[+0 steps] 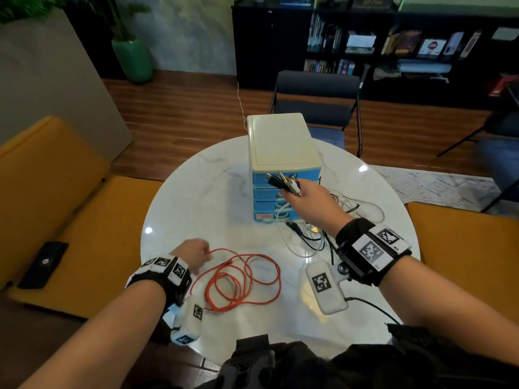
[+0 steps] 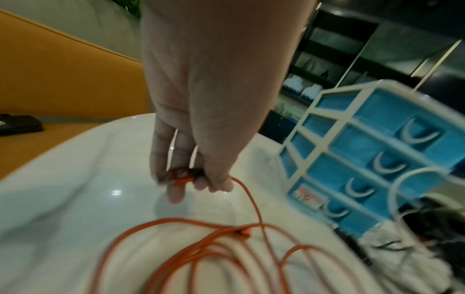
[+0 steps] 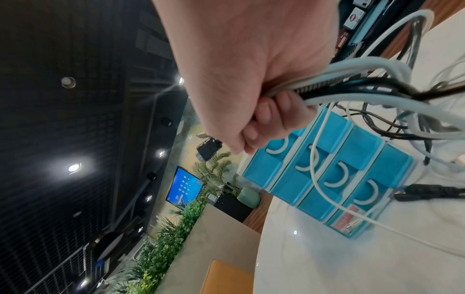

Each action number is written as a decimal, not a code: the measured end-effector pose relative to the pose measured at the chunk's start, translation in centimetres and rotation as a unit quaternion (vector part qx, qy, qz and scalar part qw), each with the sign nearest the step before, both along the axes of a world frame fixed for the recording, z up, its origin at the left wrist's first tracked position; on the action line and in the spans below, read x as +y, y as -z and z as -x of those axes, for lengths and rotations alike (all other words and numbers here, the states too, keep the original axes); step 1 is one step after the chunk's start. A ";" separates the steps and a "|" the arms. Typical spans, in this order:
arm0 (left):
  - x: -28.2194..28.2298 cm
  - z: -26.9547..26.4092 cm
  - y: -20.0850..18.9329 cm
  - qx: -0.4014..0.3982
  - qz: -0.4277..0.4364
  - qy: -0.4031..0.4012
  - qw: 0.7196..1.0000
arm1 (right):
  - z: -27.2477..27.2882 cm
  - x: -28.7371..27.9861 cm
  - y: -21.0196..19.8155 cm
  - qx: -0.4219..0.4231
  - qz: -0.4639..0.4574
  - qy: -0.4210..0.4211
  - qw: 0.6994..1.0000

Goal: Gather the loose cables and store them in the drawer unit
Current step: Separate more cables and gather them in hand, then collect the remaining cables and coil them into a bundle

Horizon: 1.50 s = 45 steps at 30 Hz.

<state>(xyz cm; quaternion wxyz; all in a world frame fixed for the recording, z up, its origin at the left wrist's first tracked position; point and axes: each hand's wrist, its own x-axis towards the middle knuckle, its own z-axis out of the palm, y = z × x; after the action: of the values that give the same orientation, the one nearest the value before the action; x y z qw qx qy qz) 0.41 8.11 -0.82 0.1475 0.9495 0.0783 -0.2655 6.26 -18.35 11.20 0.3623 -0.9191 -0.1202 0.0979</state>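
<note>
In front of the cream-topped plastic drawer unit with four blue drawers (image 1: pixel 283 167), the right hand (image 1: pixel 311 202) clutches a bundle of white and black cables (image 3: pixel 357 79), plug ends up, tails trailing on the round white marble counter (image 1: pixel 196 192) beside the unit. Nearer the person than the unit, the left hand (image 2: pixel 201 123) pinches one plug of the loosely coiled orange cable (image 1: pixel 241 279) lying on the counter. All four drawers look closed, so gathering seems under way and storing remains. The bottom drawer's red label is unreadable.
</note>
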 end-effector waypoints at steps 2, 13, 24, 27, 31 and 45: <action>-1.6 -1.4 -2.5 -0.070 0.077 0.022 0.994 | -0.2 0.5 0.1 0.012 -0.039 0.004 0.999; -9.3 -4.7 -14.3 -0.295 0.418 0.037 0.859 | 0.1 0.7 -0.7 0.237 -0.355 -0.024 0.904; -11.3 -4.6 -15.6 -0.288 0.555 -0.126 0.770 | 1.8 1.7 -1.7 0.359 -0.453 -0.083 0.812; -11.2 -4.0 -16.2 -0.319 0.510 -0.077 0.795 | 2.0 2.0 -1.6 0.330 -0.430 -0.088 0.836; -11.0 -3.5 -16.2 -0.319 0.470 -0.017 0.823 | 2.0 2.2 -1.4 0.322 -0.416 -0.086 0.846; -13.1 -1.7 -11.9 -0.079 0.554 0.001 0.829 | -0.6 2.7 -3.4 0.185 -0.498 0.051 0.846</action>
<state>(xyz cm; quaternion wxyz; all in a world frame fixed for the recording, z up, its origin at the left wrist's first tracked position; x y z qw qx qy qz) 2.08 -4.96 11.12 0.6541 0.7264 -0.0952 -0.1883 6.87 -15.62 14.55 0.7910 -0.5852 -0.0367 0.1745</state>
